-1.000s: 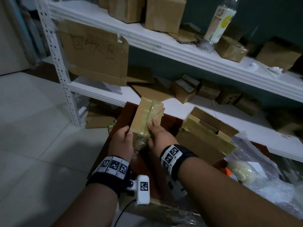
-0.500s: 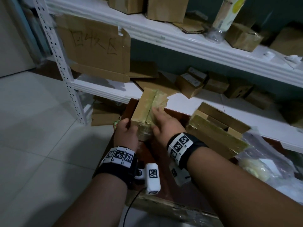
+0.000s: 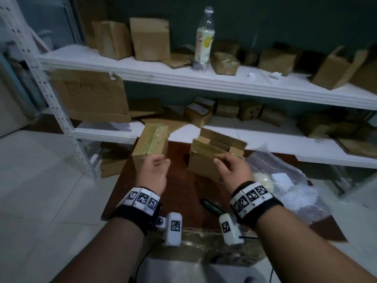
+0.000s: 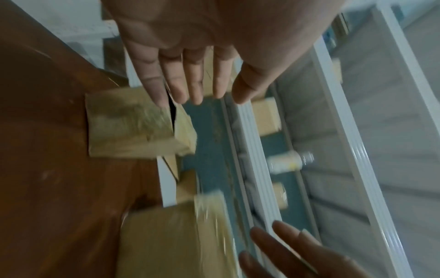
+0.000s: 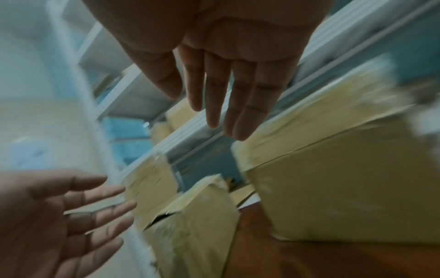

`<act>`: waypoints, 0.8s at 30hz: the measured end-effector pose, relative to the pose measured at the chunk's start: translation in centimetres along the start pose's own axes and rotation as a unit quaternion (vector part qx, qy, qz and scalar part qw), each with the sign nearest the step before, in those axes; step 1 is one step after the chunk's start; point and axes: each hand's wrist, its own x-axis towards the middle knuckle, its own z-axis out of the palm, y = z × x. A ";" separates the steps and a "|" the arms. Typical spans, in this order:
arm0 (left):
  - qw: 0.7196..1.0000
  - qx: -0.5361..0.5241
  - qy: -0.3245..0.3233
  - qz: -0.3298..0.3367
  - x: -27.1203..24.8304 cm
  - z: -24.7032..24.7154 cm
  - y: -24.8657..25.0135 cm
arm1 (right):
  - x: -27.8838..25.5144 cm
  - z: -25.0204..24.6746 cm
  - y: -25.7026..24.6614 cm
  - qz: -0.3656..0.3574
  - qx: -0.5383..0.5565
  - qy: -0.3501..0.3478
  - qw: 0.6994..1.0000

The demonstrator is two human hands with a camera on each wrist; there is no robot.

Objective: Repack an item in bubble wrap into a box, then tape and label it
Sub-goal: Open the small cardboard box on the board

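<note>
Left hand: the left hand [image 3: 153, 175] was seen released, fingers straight and together in the left wrist view [image 4: 190, 62], held just at the near edge of the taped box; contact could not be told.
Right hand: the right hand [image 3: 231, 169] was seen released, fingers extended [image 5: 228, 88], nothing grasped, held just before the near face of the open box.
Taped box: the taped box [image 3: 150, 142] was set upright at 11 o'clock on the table, its far end over the table's far edge; a slit between its flaps was shown in the wrist views [image 4: 133, 122].
Open box: the open box [image 3: 214, 152] was placed at 1 o'clock, flaps raised, well apart from the taped box.
Gap: a bare strip of table [image 3: 179, 180] was left between the two boxes and between the hands.
Bubble wrap: the bubble wrap [image 3: 285, 180] was spread at 3 o'clock, beside the open box, over the table's right edge; a pale item [image 3: 263, 179] was lying in it.
Pen: a dark pen [image 3: 210, 205] was laid near the right wrist at 5 o'clock.
Shelf: the white shelf [image 3: 204, 78] was ranged across 12 o'clock, just beyond the table's far edge, loaded with cartons and a bottle [image 3: 204, 41].
Floor: open floor [image 3: 40, 180] was left at 9 o'clock.
</note>
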 end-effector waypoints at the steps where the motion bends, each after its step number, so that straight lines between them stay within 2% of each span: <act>1: 0.999 0.032 -0.031 0.019 -1.0 0.7 1.0 | -0.6 -1.1 0.6 0.012 0.011 0.012 1.000; 4: 0.991 0.087 -0.085 0.060 -3.1 2.3 3.2 | -2.5 -3.8 2.4 0.042 0.051 0.043 0.997; 9: 0.976 0.166 -0.099 0.097 -4.4 4.5 5.3 | -4.2 -6.6 5.2 0.060 0.086 0.058 0.993; 17: 0.956 0.249 -0.130 0.088 -5.1 7.8 4.9 | -3.3 -6.6 10.0 0.093 0.189 0.072 0.975; 22: 0.944 0.272 -0.182 0.043 -4.2 10.8 4.9 | -1.7 -5.0 13.2 0.127 0.208 0.016 0.970; 24: 0.938 0.284 -0.194 0.044 -3.7 12.3 5.2 | -0.2 -4.9 13.9 0.131 0.228 0.030 0.964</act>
